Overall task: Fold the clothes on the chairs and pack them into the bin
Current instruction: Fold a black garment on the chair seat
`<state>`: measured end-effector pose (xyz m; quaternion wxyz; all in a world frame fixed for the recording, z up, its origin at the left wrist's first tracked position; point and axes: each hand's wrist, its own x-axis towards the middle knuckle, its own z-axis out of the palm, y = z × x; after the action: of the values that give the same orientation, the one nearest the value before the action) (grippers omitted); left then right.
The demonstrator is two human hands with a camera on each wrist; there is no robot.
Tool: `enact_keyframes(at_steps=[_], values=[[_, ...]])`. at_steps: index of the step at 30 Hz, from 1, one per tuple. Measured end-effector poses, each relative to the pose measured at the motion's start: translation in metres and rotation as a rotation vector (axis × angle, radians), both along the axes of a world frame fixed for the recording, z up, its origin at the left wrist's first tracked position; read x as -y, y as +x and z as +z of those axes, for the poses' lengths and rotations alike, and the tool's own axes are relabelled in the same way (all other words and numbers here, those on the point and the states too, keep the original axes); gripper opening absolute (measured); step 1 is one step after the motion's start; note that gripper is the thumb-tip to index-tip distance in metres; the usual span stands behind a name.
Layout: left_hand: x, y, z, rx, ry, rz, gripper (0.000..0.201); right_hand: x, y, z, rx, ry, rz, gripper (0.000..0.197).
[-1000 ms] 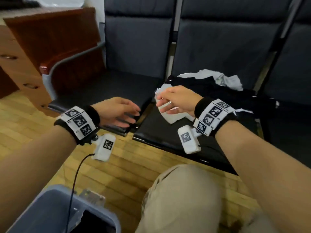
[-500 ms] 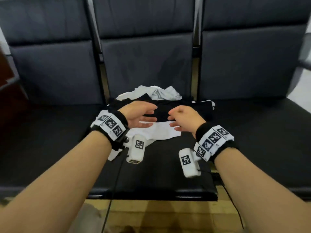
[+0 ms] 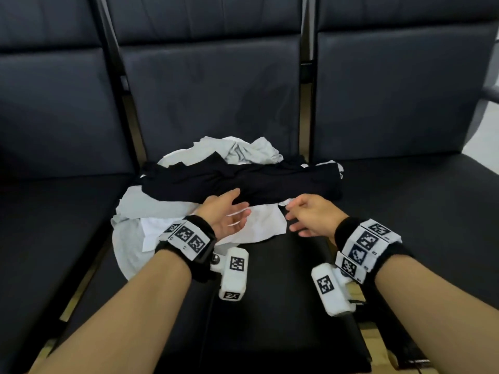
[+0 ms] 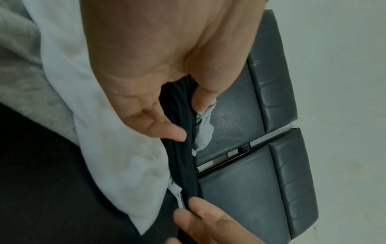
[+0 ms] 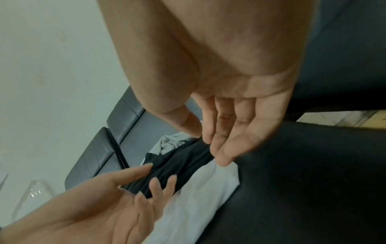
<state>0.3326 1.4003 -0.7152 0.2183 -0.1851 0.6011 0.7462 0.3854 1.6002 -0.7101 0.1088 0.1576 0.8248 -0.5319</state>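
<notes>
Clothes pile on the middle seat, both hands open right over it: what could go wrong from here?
1. The black garment lies across the white cloth and the grey garment; a grab by the left hand or right hand may lift several layers together.
2. The grey garment hangs over the seat edge and could slide off when the pile is tugged.

head view overhead facing chairs (image 3: 210, 85), wrist views close

Counted: seats, garments, hands, wrist bands.

Three dark padded seats (image 3: 210, 85) are seen in a row; one black garment (image 3: 243, 182), one white (image 3: 259, 225), and grey cloth (image 3: 135, 209) (piece count unclear); two hands, two marker wristbands (image 3: 189, 238).
</notes>
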Motion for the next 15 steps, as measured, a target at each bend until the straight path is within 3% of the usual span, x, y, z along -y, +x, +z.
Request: enact_keyframes(at_steps=[4,12,15], values=[[0.005,-0.008,-0.004,0.002,0.032,0.092,0.031,0.012,-0.008,-0.007,0.014,0.007,0.004,0.019],[0.007,-0.005,0.003,-0.115,0.078,0.229,0.013,0.024,-0.013,-0.004,-0.006,0.009,0.017,0.02],[0.008,-0.001,0.006,-0.137,0.088,0.215,0.018,0.021,-0.01,-0.003,-0.004,0.013,0.013,0.02]])
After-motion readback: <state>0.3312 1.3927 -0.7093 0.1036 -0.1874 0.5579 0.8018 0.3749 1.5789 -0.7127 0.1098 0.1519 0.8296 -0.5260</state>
